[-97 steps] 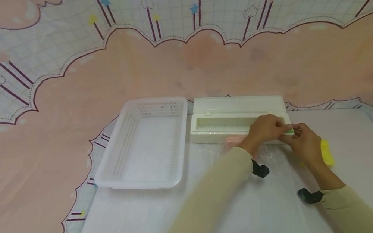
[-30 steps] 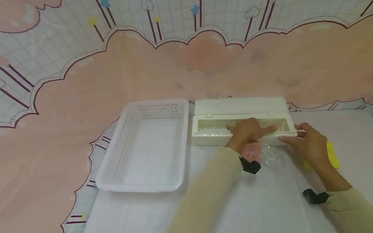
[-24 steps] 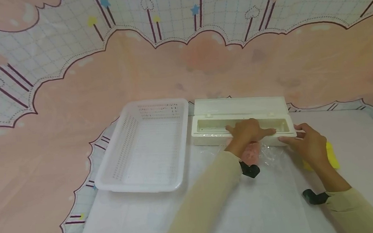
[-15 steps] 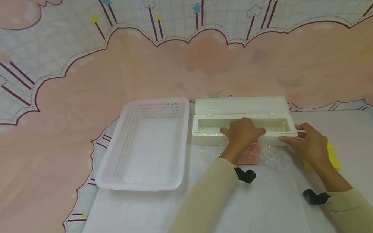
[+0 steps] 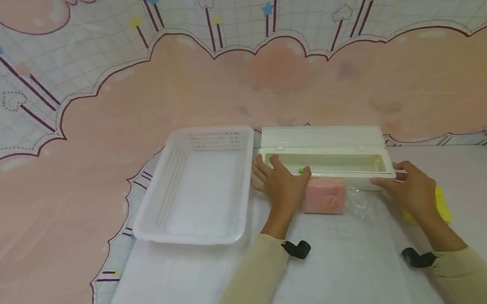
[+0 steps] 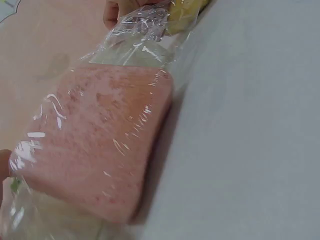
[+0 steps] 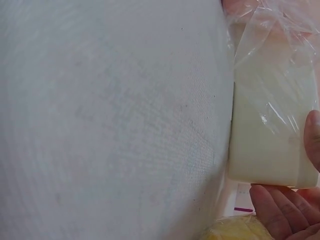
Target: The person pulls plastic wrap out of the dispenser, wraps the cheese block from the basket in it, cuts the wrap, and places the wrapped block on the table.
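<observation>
A long cream lidded box [image 5: 328, 163], which looks like a cling film dispenser, stands with its lid [image 5: 321, 135] tipped back. My left hand [image 5: 283, 185] is at its left end, fingers spread over the rim. The left thumb is beside a small green slider [image 5: 301, 170] on the front edge. My right hand [image 5: 412, 189] grips the box's right end, thumb on the front and fingers behind the end wall. A pink speckled block [image 6: 100, 135] lies in front of the box under clear film [image 5: 360, 202].
A white slotted basket [image 5: 190, 196] stands left of the box. Something yellow [image 5: 442, 204] lies partly hidden behind the right wrist. A white sheet [image 5: 342, 265] covers the table, and a patterned cloth [image 5: 202, 87] hangs behind.
My left hand has travelled along the box's front edge from the right end to the left end, and the green slider now shows there. More of the pink block is uncovered. The right hand stays put.
</observation>
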Action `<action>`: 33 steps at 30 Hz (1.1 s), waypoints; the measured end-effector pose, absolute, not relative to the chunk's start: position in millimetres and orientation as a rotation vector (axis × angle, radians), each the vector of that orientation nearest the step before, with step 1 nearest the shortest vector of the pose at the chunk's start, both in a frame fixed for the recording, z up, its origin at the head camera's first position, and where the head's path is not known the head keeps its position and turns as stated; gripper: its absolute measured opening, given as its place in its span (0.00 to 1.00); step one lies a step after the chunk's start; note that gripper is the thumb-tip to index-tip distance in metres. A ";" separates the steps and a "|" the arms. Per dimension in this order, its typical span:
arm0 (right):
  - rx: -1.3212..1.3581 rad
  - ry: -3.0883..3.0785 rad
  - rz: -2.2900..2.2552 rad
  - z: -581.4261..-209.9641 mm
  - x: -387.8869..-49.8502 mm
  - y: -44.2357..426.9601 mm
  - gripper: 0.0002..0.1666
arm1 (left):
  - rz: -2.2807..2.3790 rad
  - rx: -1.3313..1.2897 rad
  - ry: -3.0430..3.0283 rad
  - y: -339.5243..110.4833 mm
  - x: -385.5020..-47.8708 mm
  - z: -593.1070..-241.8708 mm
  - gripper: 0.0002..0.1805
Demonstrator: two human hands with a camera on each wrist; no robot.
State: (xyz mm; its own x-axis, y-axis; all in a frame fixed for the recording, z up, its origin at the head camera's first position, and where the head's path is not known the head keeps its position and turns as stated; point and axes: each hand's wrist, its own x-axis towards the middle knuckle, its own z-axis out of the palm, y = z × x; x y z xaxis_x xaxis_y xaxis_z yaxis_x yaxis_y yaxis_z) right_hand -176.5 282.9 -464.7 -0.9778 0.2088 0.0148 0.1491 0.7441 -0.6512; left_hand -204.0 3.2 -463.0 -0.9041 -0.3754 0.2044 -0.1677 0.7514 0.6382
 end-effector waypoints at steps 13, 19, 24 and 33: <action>-0.278 -2.848 1.068 -464.7 -176.6 282.8 0.49 | -1.463 0.530 -2.361 -31.3 -206.2 -489.0 0.56; -0.252 -2.838 1.075 -464.8 -176.5 283.4 0.48 | -1.475 0.437 -2.328 -44.0 -205.9 -496.0 0.30; -0.253 -2.838 1.058 -463.4 -175.1 282.6 0.48 | -1.435 0.365 -2.354 -51.1 -204.3 -499.6 0.26; -0.256 -2.851 1.049 -461.6 -174.7 281.5 0.49 | -1.416 0.245 -2.376 -58.7 -199.2 -503.3 0.27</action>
State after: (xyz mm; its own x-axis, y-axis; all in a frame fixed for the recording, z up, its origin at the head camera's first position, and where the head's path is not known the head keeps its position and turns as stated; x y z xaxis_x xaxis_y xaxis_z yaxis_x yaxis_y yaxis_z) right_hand -174.7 281.5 -461.6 -0.9816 0.1886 0.0293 0.1246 0.7496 -0.6501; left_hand -199.2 -58.7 -503.3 -0.9191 -0.3281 0.2184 0.0360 0.4818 0.8755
